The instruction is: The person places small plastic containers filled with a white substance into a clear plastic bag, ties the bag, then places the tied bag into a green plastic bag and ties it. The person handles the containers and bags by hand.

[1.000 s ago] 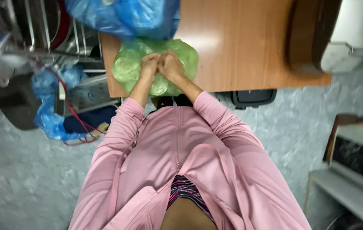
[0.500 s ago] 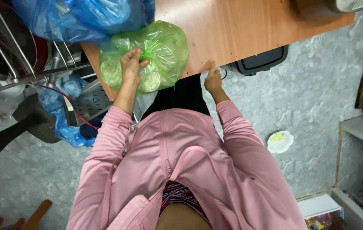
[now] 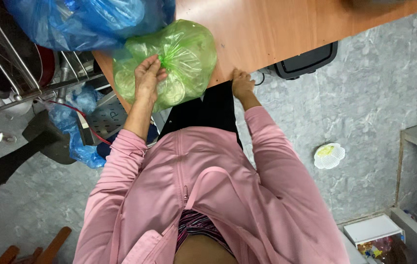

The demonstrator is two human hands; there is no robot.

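While the fingers (image 3: 157,73) of the left hand (image 3: 147,80) are curled closed around the twisted neck of the green bag (image 3: 179,61), the knot area is pinched tight, prob. so the content cannot spill. The bag is translucent and full of round pale pieces; it lies on the near edge of the wooden table (image 3: 277,29), partly hanging over the corner, so the hand also supports it from below w/ the palm.

The right hand (image 3: 241,83) holds nothing: its fingers bend over the table edge, just beside the bag but apart from it, it seems for balance.

Behind the green bag, touching it, sits a big blue bag (image 3: 86,22). To the left is a metal wire rack (image 3: 18,63), and under the table a black box (image 3: 306,61).
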